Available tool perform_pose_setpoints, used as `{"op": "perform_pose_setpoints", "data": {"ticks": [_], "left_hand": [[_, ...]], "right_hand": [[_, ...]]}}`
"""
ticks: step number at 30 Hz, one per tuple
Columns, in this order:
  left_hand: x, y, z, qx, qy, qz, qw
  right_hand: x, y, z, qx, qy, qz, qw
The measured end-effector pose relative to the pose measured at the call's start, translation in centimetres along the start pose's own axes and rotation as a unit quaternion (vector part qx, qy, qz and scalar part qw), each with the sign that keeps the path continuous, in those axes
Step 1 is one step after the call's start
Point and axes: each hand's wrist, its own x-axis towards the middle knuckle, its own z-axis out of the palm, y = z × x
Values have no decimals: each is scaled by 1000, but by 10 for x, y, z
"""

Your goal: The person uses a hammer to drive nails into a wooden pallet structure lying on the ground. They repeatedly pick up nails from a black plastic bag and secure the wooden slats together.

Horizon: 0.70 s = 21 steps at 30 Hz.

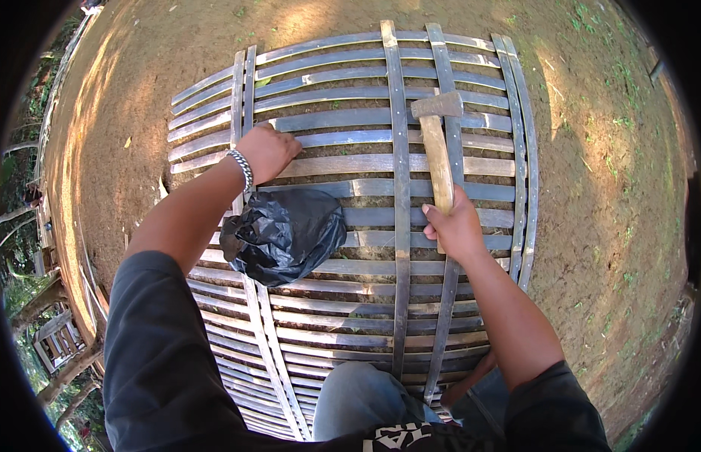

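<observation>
My right hand [457, 227] is wrapped round the wooden handle of a hatchet [438, 167]. Its dull metal head points away from me, over the right-hand uprights of a slatted bamboo panel [350, 163]. On the panel's left side, my left hand [268, 153] is closed over a slat beside a pair of upright strips. Its fingertips are mostly hidden, so anything pinched in them does not show. Just below that hand, a crumpled black plastic bag [290, 235] lies on the slats. What the bag contains cannot be seen.
Bare brown soil [599, 188] surrounds the panel, with small green weeds at the right. My knee in blue jeans [365, 395] is over the panel's near part. Along the far left are branches [45, 301] and a small wooden slatted piece [58, 340].
</observation>
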Motion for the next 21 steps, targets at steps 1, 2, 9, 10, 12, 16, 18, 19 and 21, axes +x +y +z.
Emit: {"op": "perform_pose_setpoints", "data": {"ticks": [1, 2, 9, 10, 12, 16, 18, 19, 21], "left_hand": [[-1, 8, -11, -37, 57, -30, 997], [5, 18, -16, -78, 116, -56, 989], [30, 186, -55, -524, 361, -300, 711], [28, 214, -29, -559, 386, -331, 655], [30, 279, 7, -556, 363, -438, 606], [54, 348, 19, -437, 403, -479, 646], [60, 353, 21, -397, 365, -492, 683], [62, 353, 22, -374, 344, -499, 702], [64, 352, 24, -359, 344, -501, 709]], "right_hand": [[-1, -1, 0, 1, 2, -1, 1000], [1, 1, -2, 0, 9, 1, 1000], [5, 13, -11, 44, -15, 18, 999], [6, 8, -9, 50, -25, 17, 998], [6, 7, -9, 61, -39, 25, 997], [13, 3, -13, 76, -71, 34, 994], [13, 0, -15, 80, -84, 42, 992], [14, 1, -16, 87, -90, 47, 991], [16, 5, -18, 102, -102, 58, 988]]}}
